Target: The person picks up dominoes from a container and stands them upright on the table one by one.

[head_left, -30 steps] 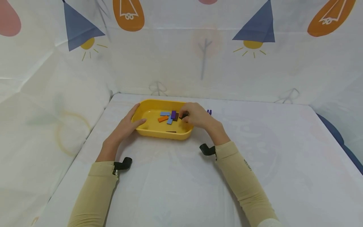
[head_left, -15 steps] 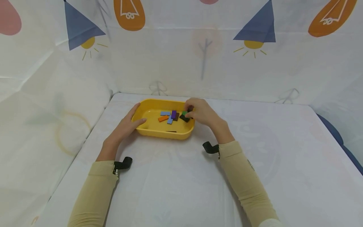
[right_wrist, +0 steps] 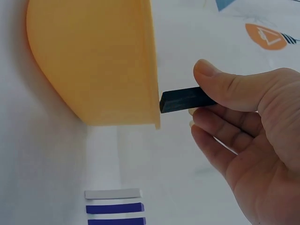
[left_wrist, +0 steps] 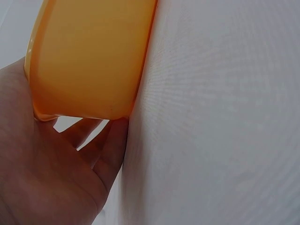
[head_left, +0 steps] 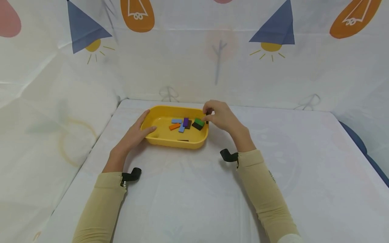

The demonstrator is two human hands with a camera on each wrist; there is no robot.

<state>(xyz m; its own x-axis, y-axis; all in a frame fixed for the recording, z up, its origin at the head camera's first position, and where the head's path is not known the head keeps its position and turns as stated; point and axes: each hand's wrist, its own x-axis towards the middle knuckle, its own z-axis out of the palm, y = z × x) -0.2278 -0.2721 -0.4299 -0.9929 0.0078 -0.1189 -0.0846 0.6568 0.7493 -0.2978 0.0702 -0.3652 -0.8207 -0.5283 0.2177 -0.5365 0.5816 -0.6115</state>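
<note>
A yellow tray (head_left: 158, 139) sits on the white table and holds several small flat blocks: orange (head_left: 174, 127), purple (head_left: 185, 122), light blue (head_left: 176, 120), green (head_left: 199, 122) and black (head_left: 197, 126). My left hand (head_left: 145, 127) grips the tray's left rim, thumb inside and fingers under the edge; the left wrist view shows this hand (left_wrist: 47, 164) against the tray's wall (left_wrist: 89, 56). My right hand (head_left: 208, 117) hovers just outside the right rim. It pinches a dark block (right_wrist: 180, 100) between thumb and fingers, level with the rim of the tray (right_wrist: 93, 61).
White and dark blue flat strips (right_wrist: 115, 207) lie on the table below my right hand, beside the tray. A patterned cloth backdrop (head_left: 218, 57) walls the table at the back and left. Open tabletop (head_left: 304, 168) spreads right and front.
My right hand has risen from inside the tray and moved right across its rim, carrying the dark block. The green and black blocks it covered now show. The left hand has not moved.
</note>
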